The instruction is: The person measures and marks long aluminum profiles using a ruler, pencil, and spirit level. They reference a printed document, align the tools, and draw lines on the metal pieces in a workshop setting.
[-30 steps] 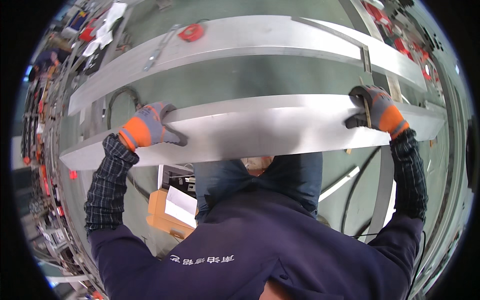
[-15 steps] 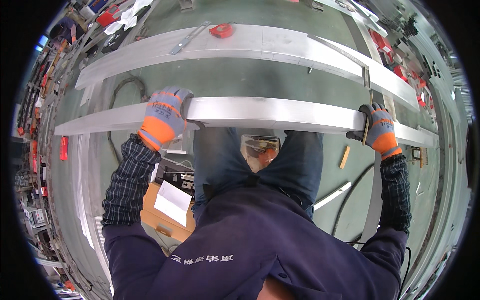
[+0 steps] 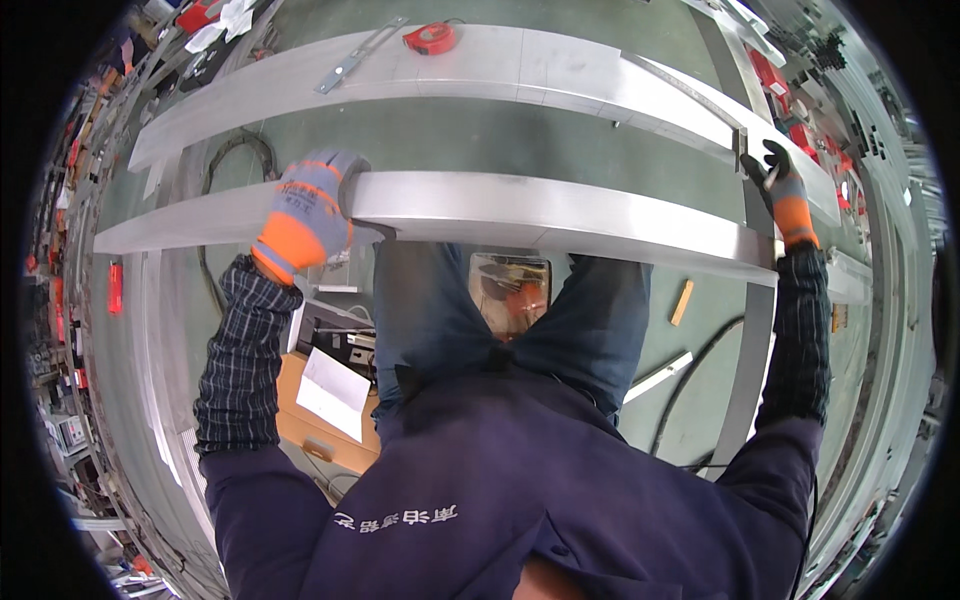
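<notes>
the left hand in a grey-and-orange work glove is curled, knuckles up, its dark plaid sleeve slanting forward; the right hand, gloved alike, points ahead, dark fingertips parted, right arm extended.

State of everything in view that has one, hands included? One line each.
Left hand: closed on near metal beam
Right hand: off that beam, unclear if holding anything
Near metal beam: gripped toward its left end
Far metal beam: lying, tools on top
Red tape measure: resting on far beam
Metal strip: flat on far beam
White sheet: spread on cardboard
</notes>
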The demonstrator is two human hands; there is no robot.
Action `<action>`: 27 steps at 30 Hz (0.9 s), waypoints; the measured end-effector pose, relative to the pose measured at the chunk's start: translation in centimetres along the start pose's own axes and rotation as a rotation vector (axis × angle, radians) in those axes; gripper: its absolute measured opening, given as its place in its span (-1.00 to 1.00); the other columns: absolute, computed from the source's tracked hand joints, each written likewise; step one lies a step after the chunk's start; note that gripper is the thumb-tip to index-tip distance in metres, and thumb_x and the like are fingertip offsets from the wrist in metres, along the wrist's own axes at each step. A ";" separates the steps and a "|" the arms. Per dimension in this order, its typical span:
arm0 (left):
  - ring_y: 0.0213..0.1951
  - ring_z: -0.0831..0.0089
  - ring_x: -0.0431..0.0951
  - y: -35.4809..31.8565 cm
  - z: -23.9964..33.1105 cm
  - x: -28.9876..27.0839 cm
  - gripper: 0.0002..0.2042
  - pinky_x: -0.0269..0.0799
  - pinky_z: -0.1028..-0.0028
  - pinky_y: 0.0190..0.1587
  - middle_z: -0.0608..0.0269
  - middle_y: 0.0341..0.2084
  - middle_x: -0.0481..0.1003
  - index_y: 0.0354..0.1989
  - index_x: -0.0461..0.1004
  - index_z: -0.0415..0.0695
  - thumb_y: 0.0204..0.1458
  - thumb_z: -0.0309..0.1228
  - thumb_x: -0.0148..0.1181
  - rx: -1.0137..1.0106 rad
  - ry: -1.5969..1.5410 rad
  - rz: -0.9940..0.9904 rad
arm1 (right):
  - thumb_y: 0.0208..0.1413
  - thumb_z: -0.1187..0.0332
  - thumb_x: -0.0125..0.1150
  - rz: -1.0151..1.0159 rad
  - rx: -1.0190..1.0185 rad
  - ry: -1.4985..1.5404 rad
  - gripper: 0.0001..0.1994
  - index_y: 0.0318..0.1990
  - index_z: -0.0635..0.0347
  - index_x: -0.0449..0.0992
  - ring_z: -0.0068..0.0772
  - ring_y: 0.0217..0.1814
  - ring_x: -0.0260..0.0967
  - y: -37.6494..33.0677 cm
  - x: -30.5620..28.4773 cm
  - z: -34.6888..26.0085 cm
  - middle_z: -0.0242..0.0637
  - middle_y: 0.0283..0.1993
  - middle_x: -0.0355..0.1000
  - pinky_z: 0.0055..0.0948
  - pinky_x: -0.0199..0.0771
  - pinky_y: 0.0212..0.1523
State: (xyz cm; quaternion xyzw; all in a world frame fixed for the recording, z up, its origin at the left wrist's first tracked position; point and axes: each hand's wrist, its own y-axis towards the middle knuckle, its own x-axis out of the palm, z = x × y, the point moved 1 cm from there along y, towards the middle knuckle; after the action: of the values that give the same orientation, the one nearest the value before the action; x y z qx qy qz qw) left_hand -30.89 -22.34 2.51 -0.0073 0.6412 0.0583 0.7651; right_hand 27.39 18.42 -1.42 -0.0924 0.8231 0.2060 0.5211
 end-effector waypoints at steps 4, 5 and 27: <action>0.08 -0.10 0.49 0.5 -0.3 0.3 -0.35 0.36 0.10 0.18 -0.01 -0.01 0.53 0.08 0.50 -0.11 -0.28 -0.31 0.62 0.041 -0.017 0.019 | -0.09 -0.27 0.60 -0.096 0.261 -0.130 0.02 0.39 0.27 0.36 -0.22 0.07 0.60 3.7 2.5 6.4 0.04 0.04 0.62 -0.33 0.57 0.06; 0.09 -0.10 0.48 0.3 -0.3 0.2 -0.36 0.36 0.10 0.18 -0.01 0.00 0.52 0.08 0.50 -0.11 -0.27 -0.32 0.61 0.053 -0.025 0.039 | -0.12 -0.33 0.58 -0.196 0.298 -0.074 0.12 0.41 0.39 0.32 -0.16 0.09 0.59 4.8 3.3 7.2 0.07 0.08 0.60 -0.34 0.58 0.08; 0.11 -0.16 0.56 5.8 -5.7 0.9 -0.24 0.49 0.16 0.17 -0.26 0.06 0.55 0.32 0.35 -0.27 -0.12 -0.31 0.46 0.076 0.202 -0.219 | 0.11 -0.06 0.44 -0.308 0.291 -0.326 -0.54 -0.43 0.24 0.68 -0.29 -0.59 0.48 8.6 5.7 4.8 -0.23 -0.55 0.55 -0.28 0.45 -0.50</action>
State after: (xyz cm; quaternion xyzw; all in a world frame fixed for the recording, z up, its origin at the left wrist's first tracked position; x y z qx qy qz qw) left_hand -36.91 -17.01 0.97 -0.0539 0.7121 -0.0507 0.6982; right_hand 25.65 28.60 -6.22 -0.1064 0.7255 0.0157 0.6797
